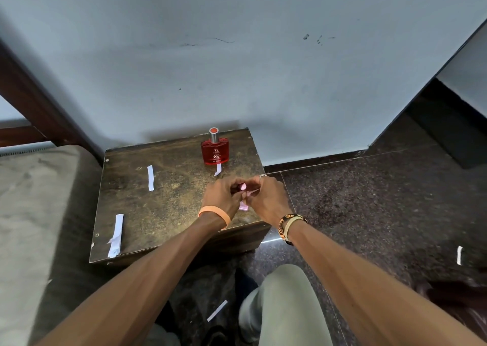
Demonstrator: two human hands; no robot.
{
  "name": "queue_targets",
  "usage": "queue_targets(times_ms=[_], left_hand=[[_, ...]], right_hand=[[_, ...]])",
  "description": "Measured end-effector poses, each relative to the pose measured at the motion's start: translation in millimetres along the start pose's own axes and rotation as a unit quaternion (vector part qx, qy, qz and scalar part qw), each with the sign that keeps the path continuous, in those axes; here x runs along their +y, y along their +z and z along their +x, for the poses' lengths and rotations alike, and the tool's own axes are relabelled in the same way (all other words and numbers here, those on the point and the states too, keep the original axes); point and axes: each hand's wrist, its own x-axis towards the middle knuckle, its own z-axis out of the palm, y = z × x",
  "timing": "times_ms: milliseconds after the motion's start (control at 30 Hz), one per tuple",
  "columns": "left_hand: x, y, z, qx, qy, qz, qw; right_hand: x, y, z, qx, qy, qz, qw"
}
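Note:
My left hand (pixel 224 194) and my right hand (pixel 266 198) meet above the right front part of a small worn wooden table (pixel 158 208). The left hand's fingers curl round a small dark object with a pink end (pixel 242 186). The right hand pinches a pale paper strip (pixel 252 192); a pinkish strip (pixel 243 206) hangs below the hands. A red perfume bottle (pixel 214 149) with a silver spray top stands upright at the table's back right, beyond both hands. A white paper strip (pixel 218 169) lies just in front of it.
Two more white strips lie on the table, one at the middle left (pixel 150 178) and one at the front left (pixel 116 235). Another strip (pixel 217 310) lies on the dark stone floor by my knee (pixel 284 301). A cushioned seat (pixel 34 214) stands left, the wall behind.

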Motion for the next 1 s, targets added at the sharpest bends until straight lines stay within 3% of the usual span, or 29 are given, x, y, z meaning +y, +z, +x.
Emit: queue_targets(times_ms=[867,1000], left_hand=[[-13,-20,-11,-0.002,0.012,-0.012,1.000],[-39,-46,-16,0.049,-0.008,-0.010,0.999]], right_hand=[[-10,4,-4,-0.004,-0.009,-0.057,0.998],[-24,1,-9,0.056,-0.064,-0.061,0.995]])
